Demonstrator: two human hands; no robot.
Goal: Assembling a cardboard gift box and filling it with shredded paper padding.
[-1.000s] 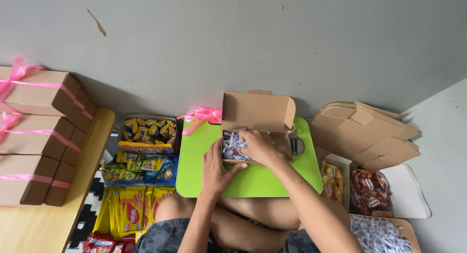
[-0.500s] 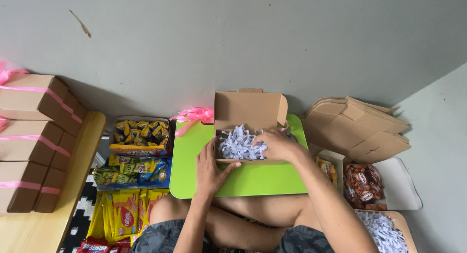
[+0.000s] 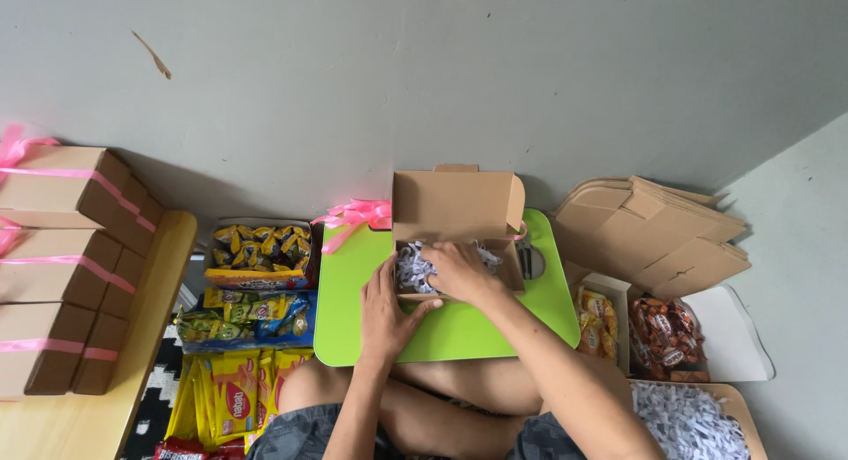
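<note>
A grey wall is faced, with a green table [image 3: 495,332] laid across the lap. An open cardboard box [image 3: 455,208] of white shredded paper [image 3: 415,267] is set on it. The right hand [image 3: 461,273] is pressed flat, fingers spread, into the paper; the left hand [image 3: 386,311] is laid open against the box's front wall.

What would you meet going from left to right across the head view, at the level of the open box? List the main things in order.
Ribboned boxes → snack packets → pink ribbon → open cardboard box → flat folded cartons
</note>
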